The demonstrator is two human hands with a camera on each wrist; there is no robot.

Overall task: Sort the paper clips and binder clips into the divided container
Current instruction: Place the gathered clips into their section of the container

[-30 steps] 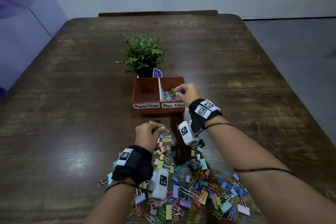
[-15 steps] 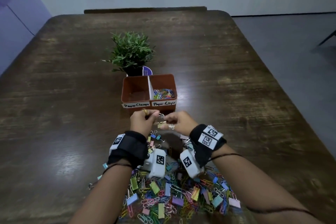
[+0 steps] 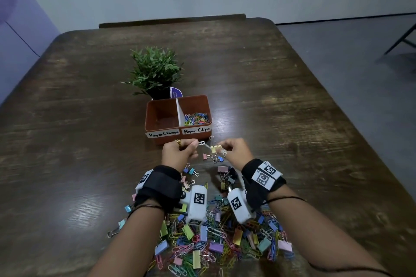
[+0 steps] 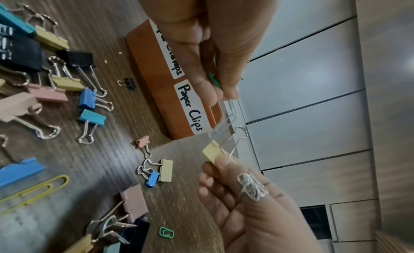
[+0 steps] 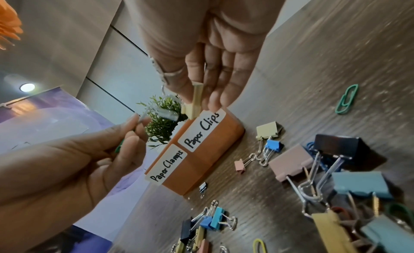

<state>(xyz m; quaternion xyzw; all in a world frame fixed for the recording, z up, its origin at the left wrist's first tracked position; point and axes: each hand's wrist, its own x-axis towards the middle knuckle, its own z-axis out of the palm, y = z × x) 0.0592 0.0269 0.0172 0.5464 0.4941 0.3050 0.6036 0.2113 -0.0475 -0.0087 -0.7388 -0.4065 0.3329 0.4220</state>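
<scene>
Together, hands pinch yellow binder clip (image 3: pixel 213 148) (airborne).

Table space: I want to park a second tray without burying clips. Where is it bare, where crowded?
The table shows bare wood right of the divided container, left of it, and beyond the plant. Crowded: the clip pile under both wrists, plus stray binder clips between the container and the hands.

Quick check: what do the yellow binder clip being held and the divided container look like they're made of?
Yellow binder clip: likely painted sheet metal, matte pastel body folded with crisp edges, plus shiny silvery wire handles. Divided container: probably plastic, smooth terracotta-brown walls with rounded corners and a slight sheen; its divider looks white, material unclear.
</scene>
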